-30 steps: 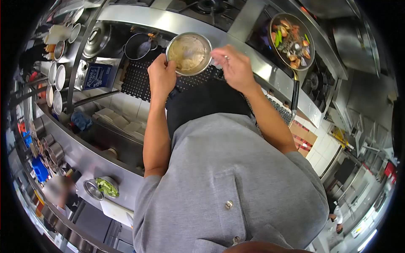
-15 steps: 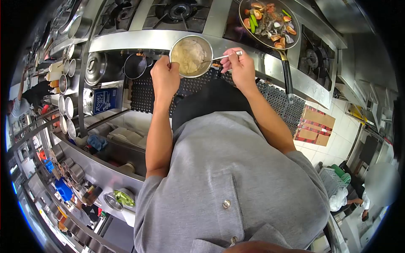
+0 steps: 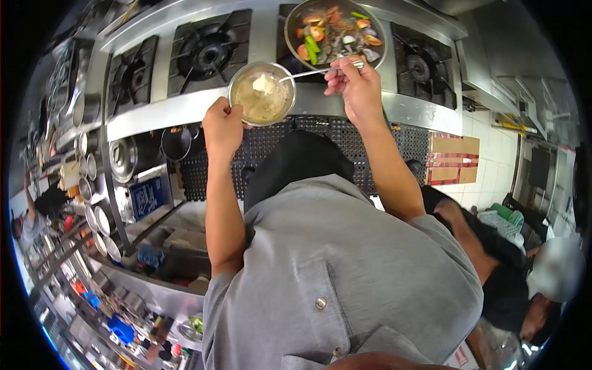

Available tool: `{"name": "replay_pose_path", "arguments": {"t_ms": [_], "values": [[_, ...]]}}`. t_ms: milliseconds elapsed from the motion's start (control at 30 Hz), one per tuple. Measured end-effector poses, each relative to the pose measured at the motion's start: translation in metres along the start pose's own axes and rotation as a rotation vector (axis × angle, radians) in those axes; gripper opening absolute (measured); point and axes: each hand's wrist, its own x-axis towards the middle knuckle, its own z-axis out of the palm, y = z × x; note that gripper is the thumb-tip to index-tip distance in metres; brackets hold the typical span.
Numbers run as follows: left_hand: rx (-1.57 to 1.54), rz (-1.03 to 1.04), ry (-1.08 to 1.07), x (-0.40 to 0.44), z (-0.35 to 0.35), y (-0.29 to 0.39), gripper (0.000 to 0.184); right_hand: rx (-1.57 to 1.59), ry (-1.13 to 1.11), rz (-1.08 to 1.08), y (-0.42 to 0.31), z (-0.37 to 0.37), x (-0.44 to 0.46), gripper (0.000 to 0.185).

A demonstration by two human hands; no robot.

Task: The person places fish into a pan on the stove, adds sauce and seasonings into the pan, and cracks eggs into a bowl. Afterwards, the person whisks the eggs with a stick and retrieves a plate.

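My left hand (image 3: 223, 128) is closed on the rim of a small metal bowl (image 3: 288, 113). Inside the bowl lies a pale, creamy mixture (image 3: 262, 105) with a lighter powdery clump on top. My right hand (image 3: 357, 92) pinches the handle of a metal spoon (image 3: 306, 74), whose other end reaches into the bowl over the clump. Just beyond that hand, a frying pan (image 3: 380, 58) on the stove holds tomato pieces, green chillies, onion and darker pieces. The pan's handle is mostly hidden behind my right hand and arm.
Gas burners (image 3: 211, 54) line the steel stove along the far side. A black perforated mat (image 3: 382, 148) covers the floor. Pots (image 3: 179, 143) and a blue tin (image 3: 147, 198) sit at left. Another person (image 3: 502, 271) is close on my right, near a cardboard sheet (image 3: 453, 159).
The view has shifted, and the bowl and both hands are now nearer the pan and stove edge. The spoon has lifted within the bowl. A person has come closer on the right.
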Motion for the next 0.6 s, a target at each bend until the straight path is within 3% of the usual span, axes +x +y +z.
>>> {"name": "replay_pose_path", "arguments": {"t_ms": [300, 367, 400, 433, 500, 600], "values": [[0.003, -0.058, -0.074, 0.015, 0.008, -0.005, 0.022, -0.016, 0.324, -0.300, -0.025, -0.056, 0.057, 0.019], [-0.004, -0.063, -0.078, 0.015, 0.007, -0.011, 0.022, -0.334, 0.265, -0.394, -0.015, -0.064, 0.066, 0.021], [-0.002, -0.064, -0.081, 0.014, 0.005, -0.012, 0.022, -0.664, 0.248, -0.517, -0.016, -0.062, 0.061, 0.022], [0.008, -0.084, -0.084, 0.014, 0.003, -0.013, 0.022, -0.665, 0.250, -0.516, -0.016, -0.064, 0.059, 0.022], [0.013, -0.104, -0.081, 0.013, 0.003, -0.015, 0.021, -1.136, 0.281, -1.036, -0.016, -0.069, 0.057, 0.022], [-0.009, -0.085, -0.035, 0.008, 0.000, -0.023, 0.019, -0.695, 0.274, -0.769, -0.033, -0.029, 0.017, 0.020]]}}
